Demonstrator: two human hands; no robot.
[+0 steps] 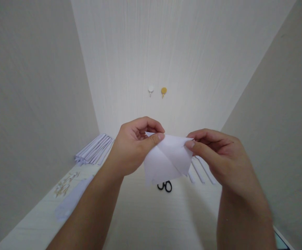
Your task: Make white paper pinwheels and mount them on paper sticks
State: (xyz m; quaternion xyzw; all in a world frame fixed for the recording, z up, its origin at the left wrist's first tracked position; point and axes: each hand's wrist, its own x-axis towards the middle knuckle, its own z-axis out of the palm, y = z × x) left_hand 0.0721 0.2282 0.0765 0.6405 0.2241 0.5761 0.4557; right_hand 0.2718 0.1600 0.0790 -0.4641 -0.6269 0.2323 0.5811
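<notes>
A folded sheet of white paper (164, 161) is held up above the table between my two hands, with a slanting fold edge across it. My left hand (137, 146) pinches its upper left edge between thumb and fingers. At the upper right corner my right hand (216, 149) grips the paper, thumb in front and fingers behind. Beneath the paper, the black handles of scissors (168, 186) show on the table; the rest of them is hidden.
Many rolled paper sticks (95, 149) lie piled at the left wall. Small gold and white pieces (65, 184) and a pale flat sheet (73, 201) are nearer me. Several thin paper sticks (199, 172) lie at right. Two hooks, white (151, 89) and yellow (164, 91), hang on the back wall.
</notes>
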